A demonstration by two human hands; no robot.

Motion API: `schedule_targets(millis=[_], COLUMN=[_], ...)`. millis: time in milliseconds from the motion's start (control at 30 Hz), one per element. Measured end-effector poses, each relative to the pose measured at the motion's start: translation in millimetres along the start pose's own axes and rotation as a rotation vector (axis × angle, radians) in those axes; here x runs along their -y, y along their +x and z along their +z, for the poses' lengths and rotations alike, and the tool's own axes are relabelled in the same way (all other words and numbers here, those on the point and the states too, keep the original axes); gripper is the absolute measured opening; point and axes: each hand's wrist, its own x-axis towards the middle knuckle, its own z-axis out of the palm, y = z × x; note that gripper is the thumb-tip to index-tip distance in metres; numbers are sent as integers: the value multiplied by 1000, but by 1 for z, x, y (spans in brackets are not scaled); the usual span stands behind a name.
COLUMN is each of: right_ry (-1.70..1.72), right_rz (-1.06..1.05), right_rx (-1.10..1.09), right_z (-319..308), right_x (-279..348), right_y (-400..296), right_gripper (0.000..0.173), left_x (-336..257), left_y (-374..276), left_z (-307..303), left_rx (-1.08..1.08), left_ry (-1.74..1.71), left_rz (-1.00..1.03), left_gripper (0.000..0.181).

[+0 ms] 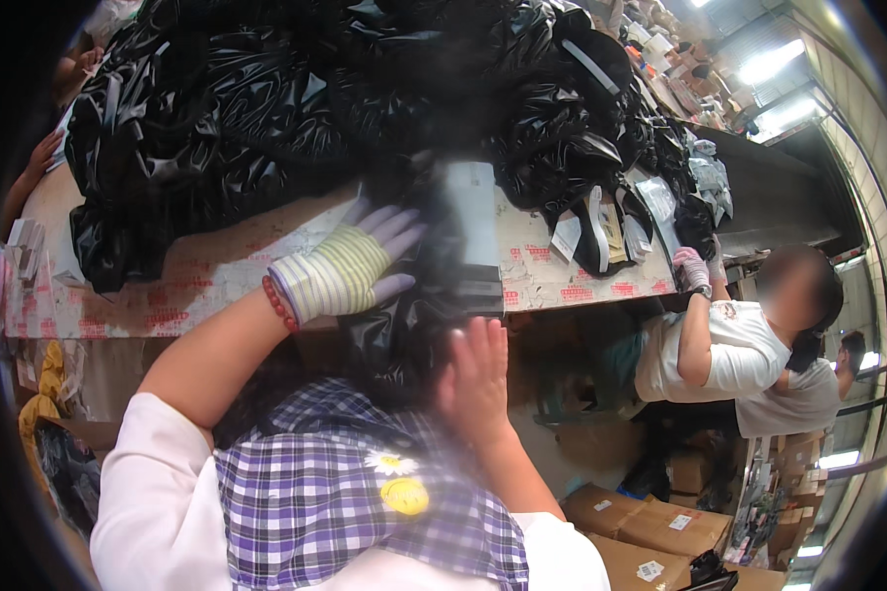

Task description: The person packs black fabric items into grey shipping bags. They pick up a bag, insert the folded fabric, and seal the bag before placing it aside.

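My left hand [355, 258], in a striped knit glove with a red bead bracelet at the wrist, lies with fingers spread on a black plastic bag [392, 325] at the table edge. Bare and partly blurred, my right hand [480, 369] is raised beside the same bag, fingers extended and nothing visible in it; whether it touches the plastic is unclear. Just beyond it, a white and grey flat box or package [477, 214] lies on the table [229, 258]. A large heap of glossy black plastic bags [266, 111] covers the far side.
Shoe-like items [599, 229] and clear packets [658, 199] lie to the right. A gloved co-worker [724, 340] stands there near a dark conveyor belt [776, 185]. Another person's hand [44, 151] is at the left edge. Cardboard boxes [650, 517] stand on the floor at lower right.
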Motion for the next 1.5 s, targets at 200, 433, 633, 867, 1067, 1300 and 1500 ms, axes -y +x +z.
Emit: schedule_targets(millis=[200,433,633,867,1067,1300,1500], right_ry=[426,835,1190,680,90,38,-13], right_rz=[-22,619,874,429,-277,-225,-569], right_rx=[65,297,575,-150,44,430,225], right_z=[-15,6,-14,-37,-9,-17,-12], right_x=[14,-8,-7,15,9,-6,25], right_y=[45,111,126,74,85,151,126], right_gripper=[30,30,33,46,70,89,50], left_x=[-1,-25,-59,-45,20,45,53], left_y=[-10,-47,-72,-44,-2,7,25], left_z=[18,-43,-23,-34,-31,11,-3], left_rx=[-7,-355,-437,-4,100,-103,24], left_ry=[-46,-1000,184,-195,-850,-328,-283], left_rz=[63,-362,324,98,-70,-176,-123], left_gripper=[74,34,35,48,43,26,35])
